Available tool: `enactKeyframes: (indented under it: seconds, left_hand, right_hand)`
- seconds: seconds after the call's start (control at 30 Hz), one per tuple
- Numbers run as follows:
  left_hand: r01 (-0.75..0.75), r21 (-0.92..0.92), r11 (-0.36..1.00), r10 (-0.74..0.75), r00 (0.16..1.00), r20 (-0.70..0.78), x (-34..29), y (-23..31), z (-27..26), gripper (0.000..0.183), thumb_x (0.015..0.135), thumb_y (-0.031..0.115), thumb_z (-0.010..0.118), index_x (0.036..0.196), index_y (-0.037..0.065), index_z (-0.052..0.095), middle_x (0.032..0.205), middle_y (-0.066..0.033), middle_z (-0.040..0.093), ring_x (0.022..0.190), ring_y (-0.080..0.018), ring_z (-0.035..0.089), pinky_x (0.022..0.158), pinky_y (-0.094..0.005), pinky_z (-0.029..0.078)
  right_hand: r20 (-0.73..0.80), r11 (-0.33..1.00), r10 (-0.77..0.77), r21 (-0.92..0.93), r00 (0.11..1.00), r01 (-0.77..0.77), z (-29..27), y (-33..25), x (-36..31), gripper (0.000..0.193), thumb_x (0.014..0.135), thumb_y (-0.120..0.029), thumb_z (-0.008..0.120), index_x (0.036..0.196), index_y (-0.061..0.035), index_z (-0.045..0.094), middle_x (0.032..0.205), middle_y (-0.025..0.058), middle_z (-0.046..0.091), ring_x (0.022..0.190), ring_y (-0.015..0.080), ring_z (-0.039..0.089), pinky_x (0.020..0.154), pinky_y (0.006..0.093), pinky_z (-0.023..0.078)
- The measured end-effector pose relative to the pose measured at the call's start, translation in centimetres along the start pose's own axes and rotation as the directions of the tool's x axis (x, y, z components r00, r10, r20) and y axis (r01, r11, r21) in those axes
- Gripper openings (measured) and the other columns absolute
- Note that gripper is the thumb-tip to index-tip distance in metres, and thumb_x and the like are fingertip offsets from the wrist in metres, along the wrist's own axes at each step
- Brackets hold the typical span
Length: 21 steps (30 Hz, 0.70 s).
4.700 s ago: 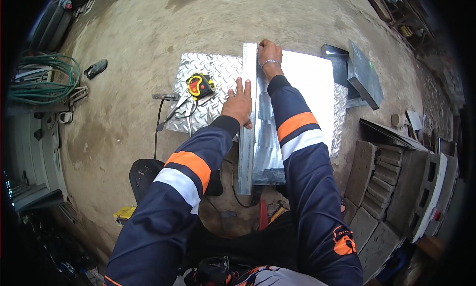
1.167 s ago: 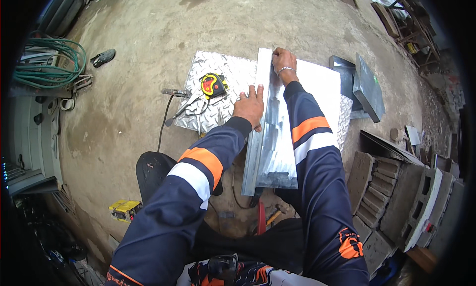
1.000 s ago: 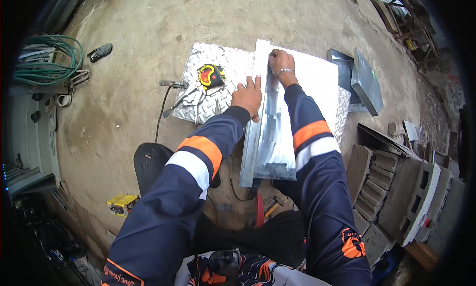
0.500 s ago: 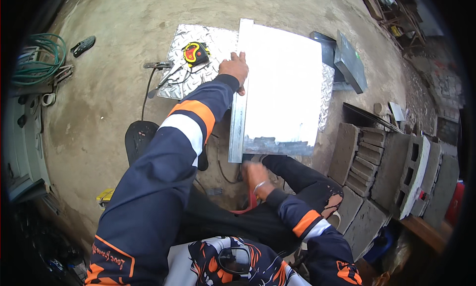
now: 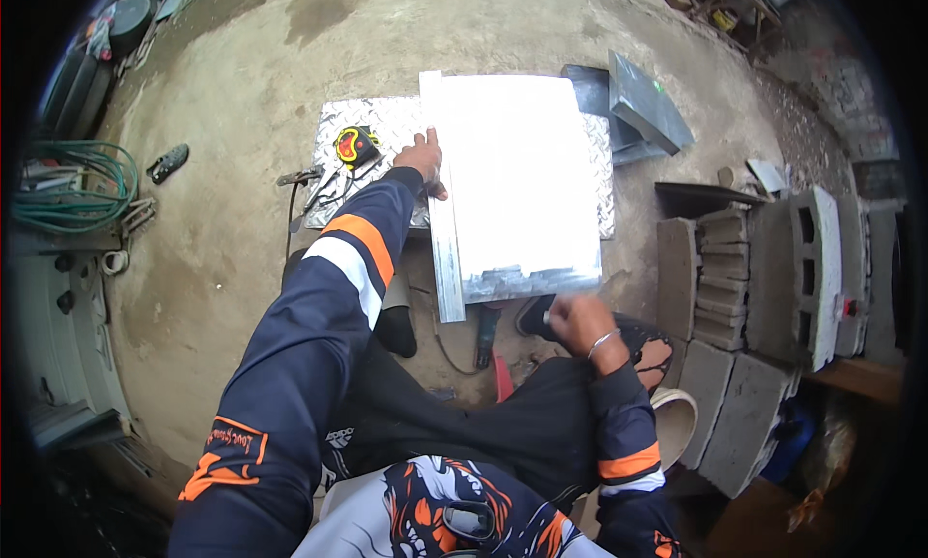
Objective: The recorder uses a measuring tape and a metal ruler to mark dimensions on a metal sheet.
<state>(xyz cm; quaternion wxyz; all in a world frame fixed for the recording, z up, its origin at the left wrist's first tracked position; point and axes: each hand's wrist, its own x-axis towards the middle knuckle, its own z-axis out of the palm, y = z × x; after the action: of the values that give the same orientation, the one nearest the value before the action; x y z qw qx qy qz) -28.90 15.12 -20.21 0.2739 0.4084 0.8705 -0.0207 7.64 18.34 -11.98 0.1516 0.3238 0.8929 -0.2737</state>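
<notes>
A white metal panel [image 5: 527, 171] with a grey, scuffed near edge lies on a piece of diamond-patterned plate [image 5: 367, 120]. Along its left side runs a long, straight metal bar [image 5: 448, 268]. My left hand [image 5: 422, 161] is closed on this bar near its upper half, fingers pressed over its edge. Just off the panel's near right corner is my right hand [image 5: 586, 326], with a bracelet at the wrist. Its fingers are curled together; a small pale tip shows at them, too small to name.
A yellow and black tape measure [image 5: 356, 147] sits on the patterned plate left of my hand. Dark metal box pieces [image 5: 646, 103] lie beyond the panel. Concrete blocks [image 5: 744, 268] are stacked at right. A power tool [image 5: 486, 337] rests between my legs; a green hose [image 5: 82, 186] lies coiled at left.
My right hand has moved right, from below the bar's near end to near the panel's right corner. My left hand stays on the bar. The whole view has shifted.
</notes>
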Motion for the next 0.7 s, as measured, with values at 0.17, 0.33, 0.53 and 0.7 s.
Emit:
enactKeyframes:
  seconds: [0.17, 0.33, 0.53, 0.7]
  left_hand:
    - [0.087, -0.100, 0.991, -0.097, 0.990, -0.100, 0.3, 0.7, 1.0, 0.125, 0.060, 0.052, 0.082, 0.146, 0.001, 0.006, 0.137, -0.0301, 0.032, 0.118, -0.0445, 0.046, 0.098, -0.0457, 0.042]
    - [0.181, -0.257, 0.950, -0.245, 0.937, -0.248, -0.2, 2.2, 3.7, 0.091, 0.078, 0.033, 0.065, 0.145, 0.003, 0.012, 0.132, -0.0315, 0.034, 0.107, -0.0485, 0.053, 0.092, -0.0469, 0.046]
    - [-0.010, -0.241, 0.970, -0.111, 0.868, -0.485, 0.6, -2.8, 0.1, 0.077, 0.077, 0.034, 0.067, 0.135, -0.004, 0.034, 0.105, -0.0319, 0.059, 0.099, -0.0430, 0.060, 0.083, -0.0451, 0.050]
    - [-0.470, -0.498, 0.729, -0.156, 0.594, -0.789, -4.7, -7.1, -6.9, 0.074, 0.079, 0.025, 0.068, 0.134, -0.013, 0.035, 0.096, -0.0235, 0.065, 0.085, -0.0235, 0.065, 0.079, -0.0309, 0.049]
  right_hand:
    - [-0.192, 0.907, 0.042, 0.420, 0.980, 0.043, -2.8, 0.0, 0.6, 0.015, 0.076, -0.016, 0.063, 0.082, -0.0016, 0.064, 0.073, 0.0175, 0.064, 0.070, 0.0333, 0.064, 0.064, 0.0383, 0.050]
    - [-0.208, 0.943, 0.041, 0.332, 0.977, 0.031, -2.8, 0.9, -0.2, 0.015, 0.075, -0.014, 0.062, 0.083, -0.0018, 0.065, 0.074, 0.0166, 0.065, 0.070, 0.0310, 0.065, 0.065, 0.0372, 0.050]
    - [-0.275, 0.902, 0.122, 0.432, 0.954, 0.009, -2.8, 2.3, 1.0, 0.015, 0.074, -0.014, 0.062, 0.083, -0.0022, 0.065, 0.071, 0.0143, 0.065, 0.067, 0.0281, 0.065, 0.063, 0.0354, 0.050]
    - [-0.352, 0.854, 0.253, 0.519, 0.901, -0.037, -1.5, 5.3, 2.1, 0.015, 0.075, -0.012, 0.059, 0.084, -0.0017, 0.064, 0.067, 0.0104, 0.064, 0.063, 0.0216, 0.065, 0.059, 0.0333, 0.050]
